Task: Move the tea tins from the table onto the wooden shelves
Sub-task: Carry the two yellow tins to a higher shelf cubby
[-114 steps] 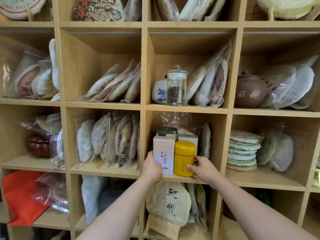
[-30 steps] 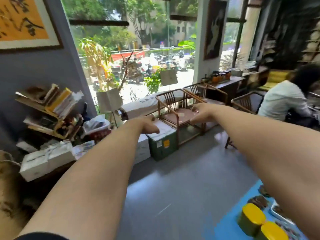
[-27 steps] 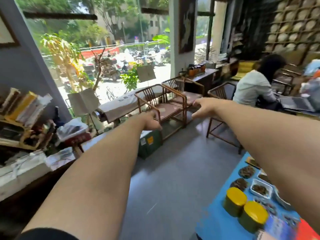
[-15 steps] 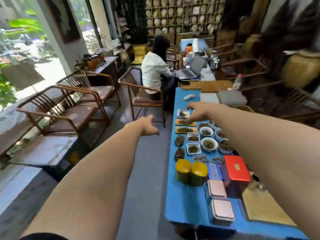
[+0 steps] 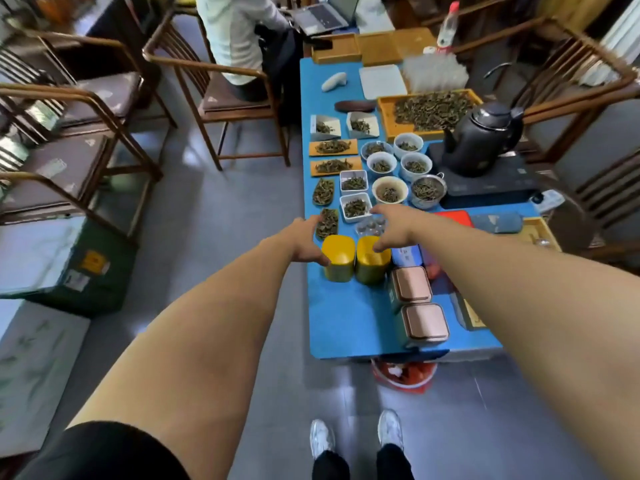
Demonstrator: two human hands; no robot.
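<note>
Blue-topped long table [image 5: 346,327] runs away from you on a grey floor, wooden chairs to the left, a seated person at the far end. Near its left edge, close to the near end, two yellow rounded-square tea tins with yellow lids [image 5: 355,258] stand upright, touching side by side. Just right of them, toward the near edge, two green square tins with pink lids [image 5: 417,304] sit in a line, also upright. Farther along are small bowls and trays of loose tea leaves [image 5: 384,174] and a black kettle [image 5: 485,136] by the right edge.

Your left hand [image 5: 306,242] is spread, thumb at the outer side of the left yellow tin, not yet closed on it. Your right hand [image 5: 393,228] is spread above the right yellow tin, fingers just over its lid; contact can't be confirmed. Neither hand holds anything.

Step, as judged: reaching to pick up the yellow pair, one tin per hand. Next move calls for closing on each tin's sides, lifting straight up so the neighbours aren't knocked, then turning to the wooden shelves, which are not in view.

Each tin's long axis is vertical, lids pointing up.
</note>
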